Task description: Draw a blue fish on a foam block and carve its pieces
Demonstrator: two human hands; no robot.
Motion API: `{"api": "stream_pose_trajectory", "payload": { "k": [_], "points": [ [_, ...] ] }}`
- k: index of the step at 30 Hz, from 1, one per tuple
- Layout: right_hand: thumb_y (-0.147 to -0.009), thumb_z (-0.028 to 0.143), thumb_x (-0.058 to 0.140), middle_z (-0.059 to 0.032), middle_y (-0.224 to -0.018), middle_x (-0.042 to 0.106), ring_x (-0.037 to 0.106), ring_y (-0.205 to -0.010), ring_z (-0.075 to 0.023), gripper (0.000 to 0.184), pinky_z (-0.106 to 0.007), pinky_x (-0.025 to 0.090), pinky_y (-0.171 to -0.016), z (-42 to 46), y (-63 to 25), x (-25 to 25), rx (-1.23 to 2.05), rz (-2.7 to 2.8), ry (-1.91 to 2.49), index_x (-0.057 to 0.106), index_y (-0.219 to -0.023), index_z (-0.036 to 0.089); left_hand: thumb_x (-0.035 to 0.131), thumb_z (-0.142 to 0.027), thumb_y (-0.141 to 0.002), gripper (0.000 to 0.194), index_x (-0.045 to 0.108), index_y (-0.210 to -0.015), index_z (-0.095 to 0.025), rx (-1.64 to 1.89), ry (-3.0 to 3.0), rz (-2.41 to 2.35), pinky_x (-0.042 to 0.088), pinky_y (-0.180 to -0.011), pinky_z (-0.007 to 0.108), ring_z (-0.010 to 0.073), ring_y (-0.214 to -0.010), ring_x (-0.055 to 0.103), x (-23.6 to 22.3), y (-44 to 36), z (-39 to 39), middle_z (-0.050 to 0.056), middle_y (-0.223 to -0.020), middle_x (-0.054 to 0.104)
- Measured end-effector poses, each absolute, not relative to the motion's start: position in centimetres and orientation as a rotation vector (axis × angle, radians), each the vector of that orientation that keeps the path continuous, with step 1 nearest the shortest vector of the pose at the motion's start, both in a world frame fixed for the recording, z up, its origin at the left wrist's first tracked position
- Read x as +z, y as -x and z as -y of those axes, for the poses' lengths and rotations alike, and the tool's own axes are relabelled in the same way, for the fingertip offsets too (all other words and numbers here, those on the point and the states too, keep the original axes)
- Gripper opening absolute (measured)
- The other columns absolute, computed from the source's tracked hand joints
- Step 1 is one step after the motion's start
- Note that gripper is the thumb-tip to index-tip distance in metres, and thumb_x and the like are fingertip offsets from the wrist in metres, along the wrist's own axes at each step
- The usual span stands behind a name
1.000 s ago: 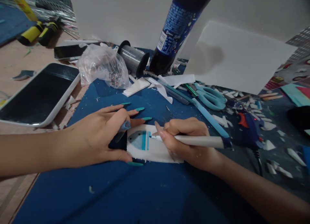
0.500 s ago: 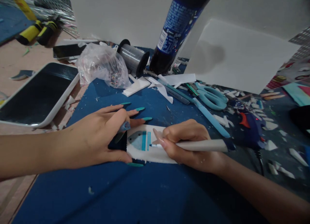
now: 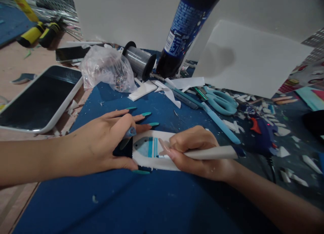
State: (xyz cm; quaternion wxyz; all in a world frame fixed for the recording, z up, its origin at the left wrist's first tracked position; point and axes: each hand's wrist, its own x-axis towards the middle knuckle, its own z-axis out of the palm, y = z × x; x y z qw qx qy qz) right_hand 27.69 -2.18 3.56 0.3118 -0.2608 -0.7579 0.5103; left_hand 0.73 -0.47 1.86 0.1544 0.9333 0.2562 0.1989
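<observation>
A small white piece (image 3: 167, 164) with a rounded left end lies flat on a blue mat (image 3: 121, 200). Its left end bears a grey-blue pointed shape with two dark dots, then blue stripes. My left hand (image 3: 108, 139), long teal nails showing, grips the left end between thumb and fingers, the other fingertips spread over the mat. My right hand (image 3: 197, 153) is closed round a light grey marker (image 3: 212, 152) with a dark blue end. The marker's blue tip touches the white piece beside the rightmost stripe, near its lower end. My right hand hides the piece's right end.
Behind my hands lie a clear plastic bag (image 3: 106, 68), a wire spool (image 3: 138, 60), a dark bottle (image 3: 182, 35), blue scissors (image 3: 221, 100) and a light-blue cutter (image 3: 220, 122). A glue gun (image 3: 263, 136) and white scraps lie right, a phone (image 3: 43, 95) left.
The marker tip has moved down along the white piece, and another thin blue stripe now stands right of the earlier ones. My left hand and the piece have stayed put.
</observation>
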Motion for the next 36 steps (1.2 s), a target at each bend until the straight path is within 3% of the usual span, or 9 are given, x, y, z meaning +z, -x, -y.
{"api": "stream_pose_trajectory", "payload": {
  "k": [12, 22, 25, 27, 33, 36],
  "points": [
    [-0.094, 0.005, 0.059, 0.0083, -0.058, 0.028, 0.03, -0.048, -0.0053, 0.049, -0.022, 0.026, -0.047, 2.4, -27.5, 3.5, 1.433, 1.916, 0.676, 0.024, -0.065, 0.023, 0.029, -0.079, -0.108, 0.051, 0.035, -0.104, -0.029, 0.586, -2.735, -0.756, 0.065, -0.108, 0.051, 0.0329, -0.133, 0.07, 1.8, -0.9, 0.5, 0.016, -0.119, 0.083],
    [-0.092, 0.004, 0.056, 0.0077, -0.058, 0.027, 0.026, -0.049, -0.0069, 0.047, -0.027, 0.023, -0.047, 2.3, -27.4, 3.5, 1.138, 1.954, 0.847, 0.023, -0.066, 0.024, 0.04, -0.081, -0.105, 0.052, 0.039, -0.107, -0.029, 0.575, -2.627, -0.749, 0.059, -0.118, 0.052, 0.0333, -0.139, 0.066, 1.4, -0.6, 0.5, 0.013, -0.121, 0.083],
    [-0.093, 0.005, 0.057, 0.0085, -0.056, 0.026, 0.024, -0.047, -0.0065, 0.048, -0.026, 0.023, -0.046, 2.3, -27.4, 3.5, 1.259, 1.973, 0.717, 0.022, -0.065, 0.024, 0.045, -0.081, -0.103, 0.053, 0.039, -0.107, -0.029, 0.596, -2.595, -0.752, 0.059, -0.118, 0.054, 0.0335, -0.141, 0.064, 1.1, -0.5, 0.5, 0.012, -0.12, 0.083],
    [-0.094, 0.006, 0.057, 0.0086, -0.055, 0.027, 0.026, -0.046, -0.0066, 0.049, -0.027, 0.024, -0.047, 2.3, -27.4, 3.5, 1.302, 1.981, 0.715, 0.022, -0.065, 0.024, 0.049, -0.081, -0.101, 0.052, 0.04, -0.107, -0.03, 0.626, -2.566, -0.75, 0.059, -0.118, 0.054, 0.0329, -0.142, 0.064, 0.9, -0.4, 0.5, 0.012, -0.122, 0.083],
    [-0.096, 0.008, 0.056, 0.0065, -0.056, 0.038, 0.036, -0.048, -0.0081, 0.045, -0.029, 0.029, -0.051, 2.5, -27.1, 3.6, 1.03, 1.943, 0.947, 0.03, -0.062, 0.023, 0.058, -0.079, -0.098, 0.055, 0.048, -0.116, -0.028, 0.625, -2.526, -0.749, 0.055, -0.122, 0.055, 0.0344, -0.143, 0.063, 0.4, -0.2, 0.7, 0.013, -0.135, 0.078],
    [-0.097, 0.009, 0.057, 0.0061, -0.055, 0.042, 0.038, -0.047, -0.0077, 0.046, -0.028, 0.03, -0.05, 2.5, -27.1, 3.5, 1.022, 1.945, 0.956, 0.033, -0.06, 0.023, 0.059, -0.08, -0.097, 0.057, 0.049, -0.113, -0.027, 0.602, -2.528, -0.754, 0.055, -0.122, 0.056, 0.0358, -0.142, 0.063, 0.5, -0.2, 0.6, 0.014, -0.129, 0.08]
  ]
}}
